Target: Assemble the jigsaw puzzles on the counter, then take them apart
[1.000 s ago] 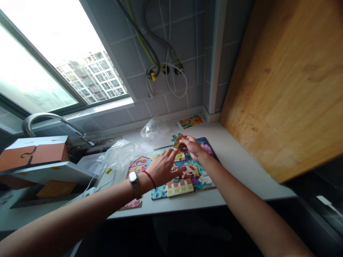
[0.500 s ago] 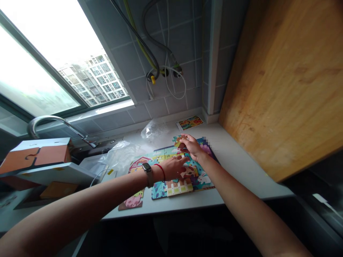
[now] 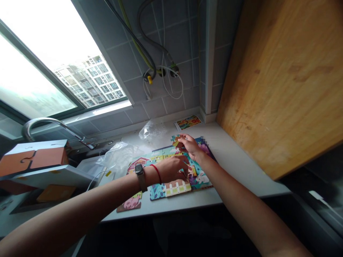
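Note:
A jigsaw puzzle [image 3: 178, 187] with farm pictures lies partly joined on the counter; a barn, a white fence and a white rabbit show on it. My right hand [image 3: 190, 147] pinches a brown, yellow and teal puzzle piece [image 3: 175, 140], raised above the puzzle's far side. Bent over the middle of the puzzle, my left hand [image 3: 174, 169] has its thumb and fingers closed about a puzzle piece, mostly covered by the fingers. Separate from the main part, a piece with a pink pig [image 3: 132, 202] lies near the counter's front edge.
Clear plastic bags [image 3: 151, 130] lie behind and left of the puzzle. A small picture card [image 3: 188, 122] rests by the wall. An orange and white box [image 3: 34, 157] stands by the faucet [image 3: 57, 123] at left. A wooden panel [image 3: 281, 89] rises at right.
My left hand has lifted slightly and curled its fingers, which lay flatter over the cow picture before. My right hand still holds its piece, tilted a little differently. The view has shifted slightly.

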The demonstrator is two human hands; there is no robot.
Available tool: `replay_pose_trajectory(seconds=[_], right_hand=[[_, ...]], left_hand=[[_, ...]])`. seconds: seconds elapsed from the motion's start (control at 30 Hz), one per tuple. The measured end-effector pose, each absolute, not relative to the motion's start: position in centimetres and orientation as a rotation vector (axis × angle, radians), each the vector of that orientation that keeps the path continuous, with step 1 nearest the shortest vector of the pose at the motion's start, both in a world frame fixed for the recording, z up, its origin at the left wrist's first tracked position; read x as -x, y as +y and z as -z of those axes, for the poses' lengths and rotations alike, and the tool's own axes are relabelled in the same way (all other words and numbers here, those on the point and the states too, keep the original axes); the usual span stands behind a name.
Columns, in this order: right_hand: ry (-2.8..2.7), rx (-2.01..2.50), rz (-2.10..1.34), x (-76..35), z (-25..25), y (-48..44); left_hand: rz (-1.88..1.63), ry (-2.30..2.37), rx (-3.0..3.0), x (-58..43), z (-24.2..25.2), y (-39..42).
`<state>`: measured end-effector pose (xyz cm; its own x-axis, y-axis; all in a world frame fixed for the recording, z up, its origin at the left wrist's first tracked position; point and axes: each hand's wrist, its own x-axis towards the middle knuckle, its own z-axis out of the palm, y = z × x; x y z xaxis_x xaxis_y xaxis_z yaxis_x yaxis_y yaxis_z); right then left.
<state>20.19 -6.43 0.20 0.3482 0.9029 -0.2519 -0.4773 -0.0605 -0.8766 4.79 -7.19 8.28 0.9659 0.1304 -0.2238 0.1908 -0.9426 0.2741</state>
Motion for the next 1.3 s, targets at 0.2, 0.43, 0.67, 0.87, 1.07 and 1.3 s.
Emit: replay_pose_trajectory(seconds=[0.2, 0.43, 0.67, 0.87, 1.07, 1.3], right_hand=[[-0.481, 1.114, -1.185, -20.3, 0.1, -6.4], [-0.516, 1.128, -1.204, -20.5, 0.5, -6.2], [-0.503, 1.106, -1.207, -20.3, 0.0, -6.5], [-0.519, 1.057, -1.241, -20.2, 0.1, -6.4], [-0.633, 0.981, -1.295, -20.0, -0.3, -6.6], [-0.689, 0.873, -1.439, -19.3, -0.2, -6.7]], left_hand=[[0.427, 0.267, -2.752, -7.1, -6.2, -5.9], [0.474, 0.384, -2.815, -7.6, -5.0, -7.3], [0.355, 0.314, -3.081, -6.0, -6.4, -9.0], [0.313, 0.35, -3.28, -4.7, -8.8, -7.3], [-0.14, 0.866, -2.916, -3.6, -9.3, -0.4], [-0.327, 1.064, -2.652, -2.9, -6.0, 2.9]])
